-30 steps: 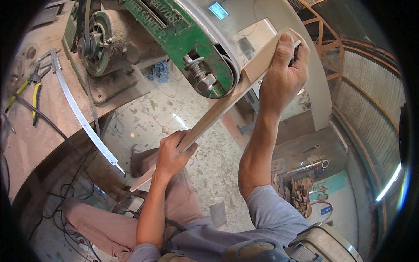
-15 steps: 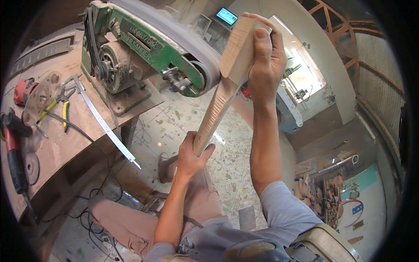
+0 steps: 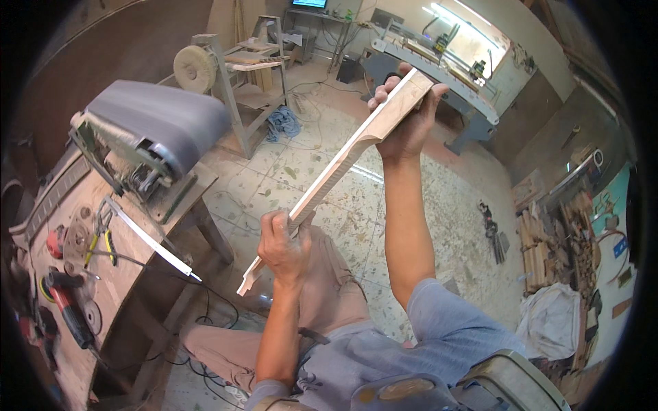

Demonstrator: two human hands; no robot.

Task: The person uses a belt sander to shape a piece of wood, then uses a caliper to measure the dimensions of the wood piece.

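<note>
A pale wooden guitar neck (image 3: 332, 171) is held up at a slant before me, its thick heel block at the upper right and its thin, shaped end at the lower left. My left hand (image 3: 282, 248) is wrapped round the shaft close to the thin end. Fingers curled over the far edge, my right hand (image 3: 410, 123) grips the heel block. Fine ridges show along the shaft. Left of the wood, and apart from it, stands a green belt sander (image 3: 157, 130) with a blurred grey belt.
The sander's bench (image 3: 130, 281) holds a caliper (image 3: 154, 241), pliers (image 3: 110, 246) and a red-and-black angle grinder (image 3: 70, 312). A buffing wheel (image 3: 195, 66) on a stand is at the back. Wood offcuts (image 3: 558, 240) are piled at right. Cables (image 3: 205, 318) lie by my legs.
The guitar neck has come away from the sander's belt and been turned, now showing its edge. My left hand has shifted its hold, leaving the thin end sticking out. The view has swung right.
</note>
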